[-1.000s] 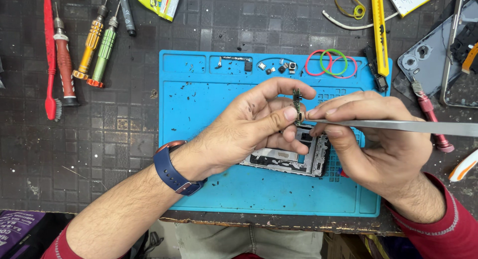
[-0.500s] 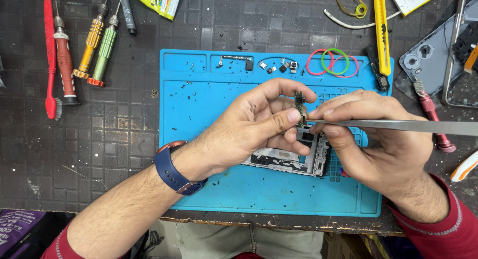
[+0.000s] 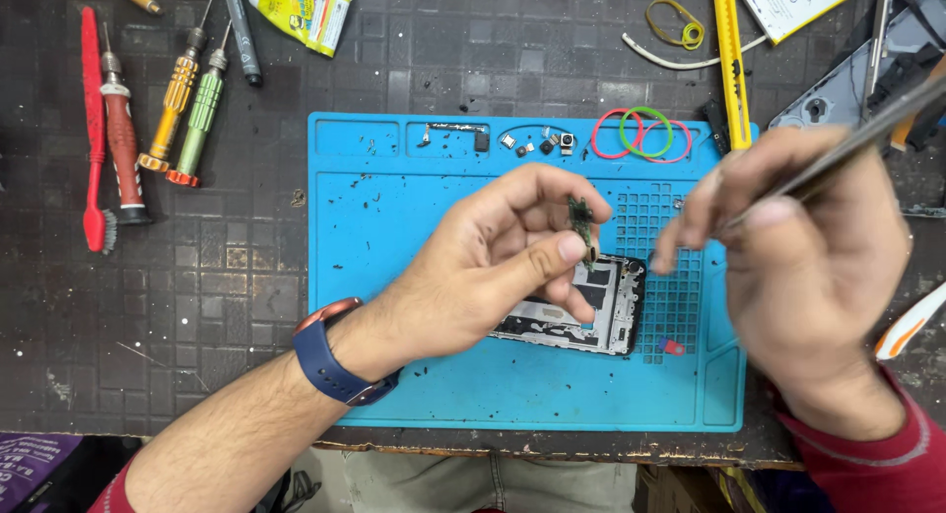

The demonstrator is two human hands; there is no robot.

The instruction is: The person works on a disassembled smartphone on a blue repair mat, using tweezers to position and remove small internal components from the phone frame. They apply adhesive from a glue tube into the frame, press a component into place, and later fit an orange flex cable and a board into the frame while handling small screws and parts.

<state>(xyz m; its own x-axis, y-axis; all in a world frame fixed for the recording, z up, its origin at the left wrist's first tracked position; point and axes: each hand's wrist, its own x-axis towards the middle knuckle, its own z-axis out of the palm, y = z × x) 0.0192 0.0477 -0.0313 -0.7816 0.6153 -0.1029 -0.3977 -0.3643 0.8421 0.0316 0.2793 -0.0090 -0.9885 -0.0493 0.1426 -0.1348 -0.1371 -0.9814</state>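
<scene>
Grip — left hand (image 3: 493,267) pinches small circuit board (image 3: 581,222) above blue mat (image 3: 394,276); right hand (image 3: 808,267) clasps tweezers (image 3: 847,143).

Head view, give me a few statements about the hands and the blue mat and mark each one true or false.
1. The left hand pinches a small circuit board between thumb and fingers. True.
2. The right hand holds a yellow screwdriver. False: it holds metal tweezers; the yellow screwdriver lies on the table, left of the mat.
3. A phone frame lies on the blue mat. True.
4. The tweezers grip the circuit board. False: their tip is apart from it, to its right.
5. The wristband is on the right wrist. False: it is on the left wrist.
</scene>
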